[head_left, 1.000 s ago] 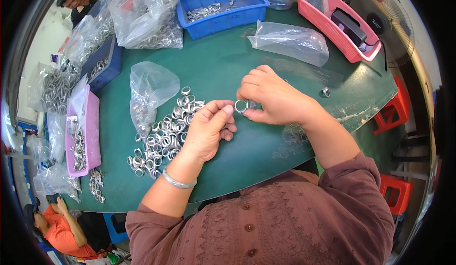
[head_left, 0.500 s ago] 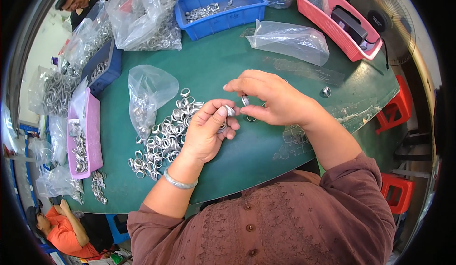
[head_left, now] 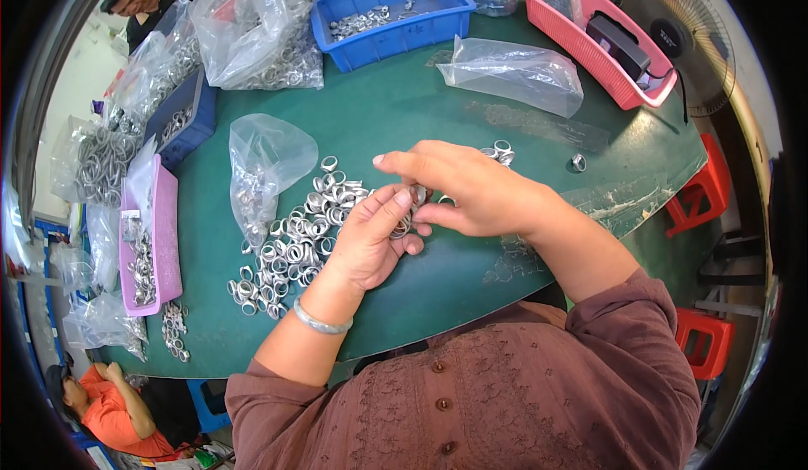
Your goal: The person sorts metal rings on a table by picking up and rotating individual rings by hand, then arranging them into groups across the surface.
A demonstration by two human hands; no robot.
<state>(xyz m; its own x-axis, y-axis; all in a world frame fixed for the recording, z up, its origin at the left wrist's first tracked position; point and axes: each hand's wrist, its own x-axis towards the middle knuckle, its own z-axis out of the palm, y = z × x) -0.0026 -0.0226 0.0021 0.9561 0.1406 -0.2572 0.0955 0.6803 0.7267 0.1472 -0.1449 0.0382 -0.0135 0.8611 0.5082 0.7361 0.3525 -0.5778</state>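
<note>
My left hand (head_left: 374, 238) is closed round a few silver-coloured metal rings (head_left: 401, 226), its thumb pressing on top. Right against it, my right hand (head_left: 475, 185) has its thumb and a finger at another ring at the left fingertips, while its index finger is raised over them. The right hand's other fingers are partly hidden. Beside my left wrist spreads a pile of loose rings (head_left: 290, 251) on the green table. A smaller group of rings (head_left: 502, 148) shows just beyond my right hand, and a single ring (head_left: 578, 163) lies farther right.
A clear bag (head_left: 268, 154) with rings touches the pile. Behind are a blue bin (head_left: 391, 28), a large bag of rings (head_left: 252, 41), a flat clear bag (head_left: 513, 74) and a pink basket (head_left: 589, 45). A purple tray (head_left: 153, 243) stands left. Two other people are nearby.
My right hand has moved left, bringing its ring against those in my left hand. The small group of rings behind the right hand has come into sight.
</note>
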